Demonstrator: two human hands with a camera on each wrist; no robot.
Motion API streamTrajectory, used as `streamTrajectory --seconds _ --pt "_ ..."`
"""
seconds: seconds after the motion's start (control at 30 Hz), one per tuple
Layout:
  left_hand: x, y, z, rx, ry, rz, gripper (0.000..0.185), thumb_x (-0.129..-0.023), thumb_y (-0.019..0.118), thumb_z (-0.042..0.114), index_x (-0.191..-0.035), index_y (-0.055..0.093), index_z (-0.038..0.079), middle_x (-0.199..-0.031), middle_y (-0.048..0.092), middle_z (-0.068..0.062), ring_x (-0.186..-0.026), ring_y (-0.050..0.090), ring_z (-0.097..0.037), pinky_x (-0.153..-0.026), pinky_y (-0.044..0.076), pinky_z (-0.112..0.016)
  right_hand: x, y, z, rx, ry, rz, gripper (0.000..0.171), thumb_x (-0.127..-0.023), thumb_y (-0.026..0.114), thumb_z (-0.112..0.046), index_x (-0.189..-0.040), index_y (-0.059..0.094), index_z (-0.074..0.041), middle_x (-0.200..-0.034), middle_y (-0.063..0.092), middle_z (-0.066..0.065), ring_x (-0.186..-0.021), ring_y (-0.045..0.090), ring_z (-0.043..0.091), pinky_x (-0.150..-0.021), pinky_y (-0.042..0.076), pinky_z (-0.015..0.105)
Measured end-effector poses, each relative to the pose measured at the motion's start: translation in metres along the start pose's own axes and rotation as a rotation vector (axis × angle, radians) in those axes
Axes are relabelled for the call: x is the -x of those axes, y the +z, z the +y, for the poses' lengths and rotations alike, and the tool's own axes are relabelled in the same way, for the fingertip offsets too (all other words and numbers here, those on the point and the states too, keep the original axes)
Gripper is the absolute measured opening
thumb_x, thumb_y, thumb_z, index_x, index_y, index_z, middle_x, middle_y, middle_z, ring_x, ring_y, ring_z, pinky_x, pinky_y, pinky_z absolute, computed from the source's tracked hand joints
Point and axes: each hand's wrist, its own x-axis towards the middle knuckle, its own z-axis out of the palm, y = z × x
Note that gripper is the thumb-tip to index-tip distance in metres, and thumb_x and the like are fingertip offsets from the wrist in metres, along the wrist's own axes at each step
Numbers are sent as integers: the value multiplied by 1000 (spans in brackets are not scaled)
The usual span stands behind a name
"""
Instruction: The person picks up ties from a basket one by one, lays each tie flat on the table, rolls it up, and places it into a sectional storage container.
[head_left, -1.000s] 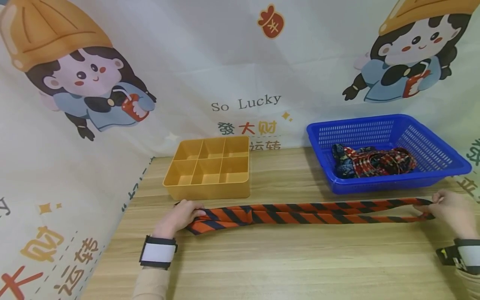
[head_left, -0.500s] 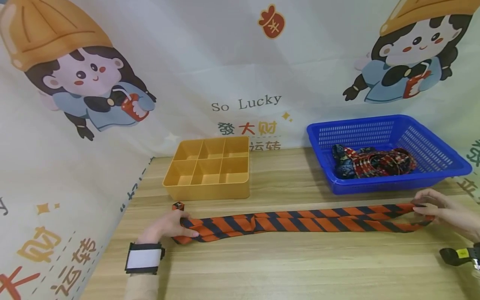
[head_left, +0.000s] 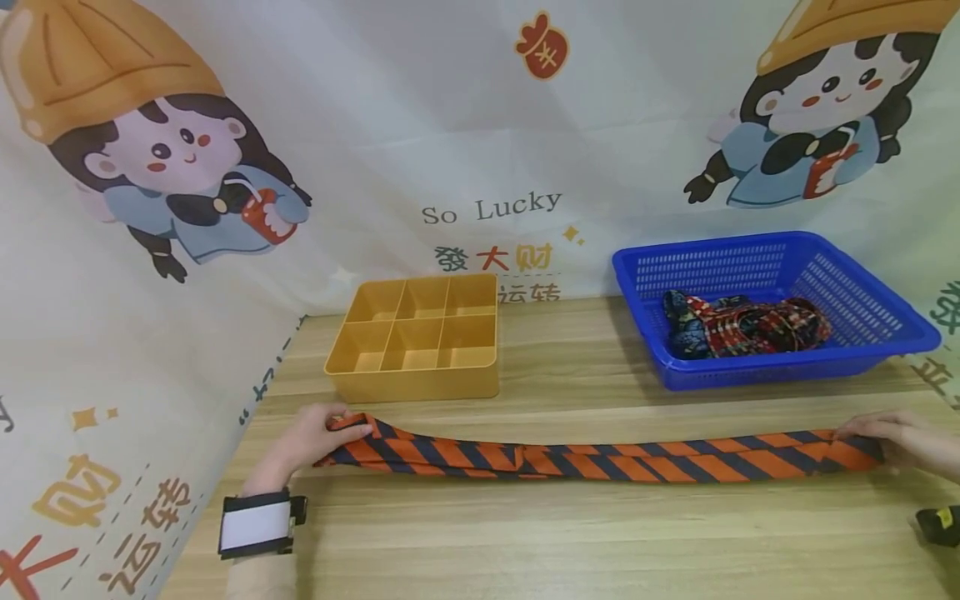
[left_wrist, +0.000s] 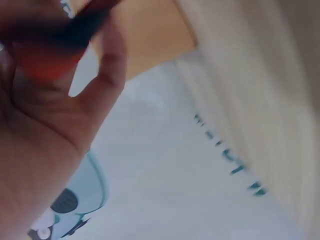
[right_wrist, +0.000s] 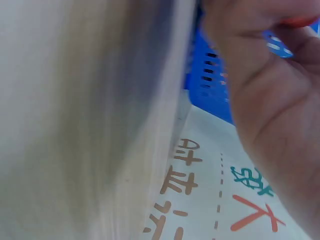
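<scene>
Orange-striped tie (head_left: 645,465), earlier gaping beside the right hand (head_left: 906,440), has closed together.

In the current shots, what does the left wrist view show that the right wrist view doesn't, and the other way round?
Only the left wrist view: the left hand and a plain outer part of the yellow box.

Only the right wrist view: the right hand and part of the blue basket with its slotted wall.

Both: the striped tie, blurred on the left and just a red-orange sliver on the right; the table; and the white printed backdrop.
</scene>
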Motion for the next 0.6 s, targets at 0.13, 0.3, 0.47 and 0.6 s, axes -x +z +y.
streamTrajectory --seconds 0.13,0.3,0.47,0.6 --pt "-2 -3 -1 -59 10 32 28 -86 67 36 -82 63 9 -72 59 0 -63 48 -12 -58 38 -25 1 -1 -1 158 59 18 50 -99 47 -28 -119 51 17 -102 63 16 -62 46 2 -57 43 28" --pt "-3 8 -8 -31 -41 -91 30 -84 70 35 -95 65 7 -81 57 -1 -72 48 -14 -62 39 -27 1 5 4 275 19 150 31 -92 61 -27 -99 60 3 -97 61 13 -81 57 15 -65 46 33" --pt "-5 19 -13 47 6 -90 22 -87 68 23 -93 59 4 -87 59 -5 -77 49 -14 -67 41 -27 -3 11 5 318 -60 268 23 -87 67 -24 -89 57 -3 -92 52 5 -74 42 5 -62 38 31" --pt "-6 17 -12 147 -7 -75 22 -89 65 20 -97 59 0 -85 55 -4 -76 47 -14 -65 39 -25 -3 7 12 170 -84 247 20 -94 59 -20 -88 55 -1 -88 48 -6 -69 44 3 -60 38 30"
